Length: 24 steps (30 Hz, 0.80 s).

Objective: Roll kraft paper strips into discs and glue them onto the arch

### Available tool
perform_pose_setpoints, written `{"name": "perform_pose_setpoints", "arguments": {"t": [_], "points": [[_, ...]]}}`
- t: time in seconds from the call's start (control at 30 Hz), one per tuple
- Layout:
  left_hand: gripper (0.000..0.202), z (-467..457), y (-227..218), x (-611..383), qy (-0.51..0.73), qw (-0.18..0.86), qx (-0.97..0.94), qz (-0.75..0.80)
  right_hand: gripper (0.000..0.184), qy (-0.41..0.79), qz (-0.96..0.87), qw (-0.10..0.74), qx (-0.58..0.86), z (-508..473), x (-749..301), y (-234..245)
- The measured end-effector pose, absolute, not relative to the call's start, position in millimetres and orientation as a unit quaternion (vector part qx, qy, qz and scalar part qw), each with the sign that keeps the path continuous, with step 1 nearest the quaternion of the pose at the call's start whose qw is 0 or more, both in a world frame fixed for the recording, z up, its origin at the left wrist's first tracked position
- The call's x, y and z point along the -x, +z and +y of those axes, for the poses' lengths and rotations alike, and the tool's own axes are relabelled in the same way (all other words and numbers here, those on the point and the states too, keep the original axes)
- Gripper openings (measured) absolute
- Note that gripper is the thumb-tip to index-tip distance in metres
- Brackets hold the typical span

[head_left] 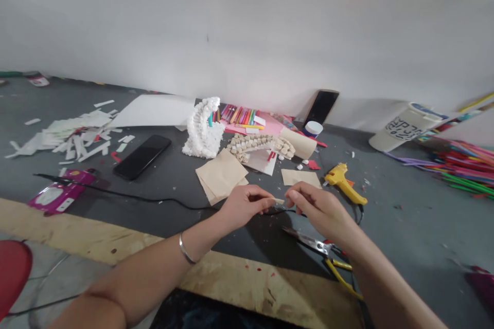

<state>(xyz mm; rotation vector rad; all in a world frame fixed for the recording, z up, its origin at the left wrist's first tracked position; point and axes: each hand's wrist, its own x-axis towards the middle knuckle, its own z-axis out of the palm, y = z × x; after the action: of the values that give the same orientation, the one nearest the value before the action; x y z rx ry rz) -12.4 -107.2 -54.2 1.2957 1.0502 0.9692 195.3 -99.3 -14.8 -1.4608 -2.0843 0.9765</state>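
Observation:
My left hand (244,205) and my right hand (318,207) meet just above the dark table, fingers pinched together on a small beige paper strip (278,200) held between them. A silver bangle circles my left wrist. Scissors with a yellow handle (314,243) lie under my right hand. Beige paper sheets (219,175) lie just beyond my left hand, and a smaller beige piece (300,177) beyond my right. A yellow glue gun (345,183) rests to the right of them.
A white rolled-paper model (203,128) and a beige one (260,145) stand further back. A black phone (141,156), white paper scraps (73,136), a magenta box (59,194), a black cable (127,195), coloured sticks (465,164) and a white cup (405,126) surround them.

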Motion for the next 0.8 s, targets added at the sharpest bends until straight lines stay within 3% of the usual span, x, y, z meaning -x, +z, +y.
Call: {"name": "perform_pose_setpoints", "arguments": {"t": [0.13, 0.23, 0.8], "points": [[0.019, -114.1, -45.5, 15.0, 0.398, 0.396, -0.708, 0.429, 0.038, 0.471, -0.692, 0.198, 0.51, -99.0, -183.2, -35.1], [0.021, -115.0, -45.6, 17.3, 0.396, 0.351, -0.735, 0.424, 0.04, 0.539, -0.647, 0.217, 0.494, -101.4, -179.6, -43.2], [0.012, -118.6, -45.6, 11.6, 0.51, 0.394, -0.655, 0.395, 0.031, 0.681, -0.527, 0.312, 0.401, -107.0, -172.8, -50.3]]}}
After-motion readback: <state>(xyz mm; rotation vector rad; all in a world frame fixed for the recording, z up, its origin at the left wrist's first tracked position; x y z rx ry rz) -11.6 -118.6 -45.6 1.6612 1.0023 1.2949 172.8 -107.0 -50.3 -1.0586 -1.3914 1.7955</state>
